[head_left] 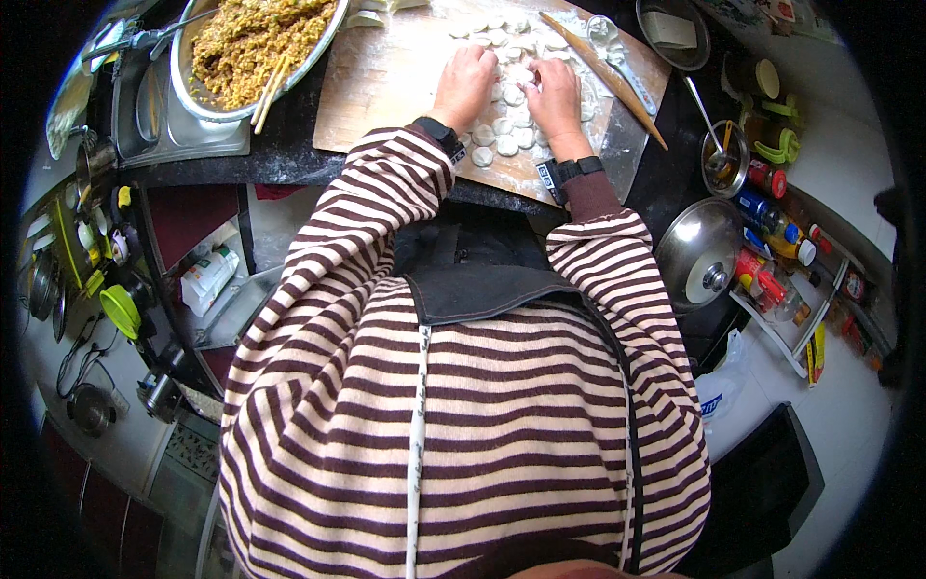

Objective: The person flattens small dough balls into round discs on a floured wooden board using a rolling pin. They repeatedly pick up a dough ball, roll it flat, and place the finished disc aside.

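Small round, floured dough pieces [506,145] lie scattered over the wooden board [371,82]. My left hand [466,89] rests among them at the board's middle, fingers curled; what is under its fingertips is hidden. To its right, my right hand [553,101] has its fingers bent around a pale dough piece [527,79]. A long wooden rolling pin [608,75] lies diagonally beyond my right hand. At the upper left, a large steel bowl [180,60] holds a yellowish-brown chopped mixture, with chopsticks [268,96] on its right side.
A sink [203,140] is at the left. To the right stand a small steel pot [738,174] with a ladle, a lid [690,256], bottles [772,217] and a dark plate [670,29]. Utensils and pans [43,285] line the far left.
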Demonstrator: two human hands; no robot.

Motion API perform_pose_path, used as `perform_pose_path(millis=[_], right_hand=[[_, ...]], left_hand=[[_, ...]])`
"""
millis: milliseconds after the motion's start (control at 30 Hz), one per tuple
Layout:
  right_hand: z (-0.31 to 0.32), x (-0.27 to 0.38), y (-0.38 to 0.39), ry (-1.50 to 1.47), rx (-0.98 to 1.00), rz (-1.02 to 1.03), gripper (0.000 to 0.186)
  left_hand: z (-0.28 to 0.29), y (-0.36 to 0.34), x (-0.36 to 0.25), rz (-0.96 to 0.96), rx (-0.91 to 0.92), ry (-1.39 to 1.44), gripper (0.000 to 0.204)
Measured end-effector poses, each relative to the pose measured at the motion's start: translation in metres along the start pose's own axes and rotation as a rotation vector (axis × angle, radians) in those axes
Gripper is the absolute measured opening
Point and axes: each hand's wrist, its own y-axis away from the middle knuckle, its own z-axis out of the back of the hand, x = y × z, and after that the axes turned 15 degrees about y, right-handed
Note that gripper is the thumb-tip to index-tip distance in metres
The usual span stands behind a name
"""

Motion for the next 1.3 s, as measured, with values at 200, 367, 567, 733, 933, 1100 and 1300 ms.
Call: perform_pose_path(millis=[200, 367, 567, 733, 933, 1100, 1300], right_hand=[[0.009, 0.004, 0.011, -0.017, -0.022, 0.02, 0.04], [0.001, 0.014, 0.036, 0.267, 0.086, 0.166, 0.053], [-0.008, 0.018, 0.036, 0.263, 0.163, 0.1, 0.055], [0.018, 0.002, 0.022, -0.304, 0.138, -0.212, 0.033], [0.011, -0.012, -0.013, 0.125, -0.031, -0.269, 0.035], [-0.004, -0.015, -0.007, 0.058, -0.084, -0.192, 0.028], [0.004, -0.015, 0.012, -0.037, -0.081, -0.101, 0.034]], left_hand=[[0.007, 0.012, -0.006, -0.065, -0.015, 0.025, 0.037], [0.004, 0.036, -0.005, -0.1, 0.207, -0.196, 0.052], [-0.004, 0.038, -0.004, -0.104, 0.19, -0.22, 0.053], [0.021, 0.022, -0.004, 0.091, 0.137, 0.146, 0.037], [0.033, -0.006, 0.004, 0.187, -0.11, -0.138, 0.034], [0.022, -0.012, 0.013, 0.176, -0.112, -0.127, 0.037], [0.026, -0.003, 0.015, 0.134, -0.055, -0.095, 0.03]])
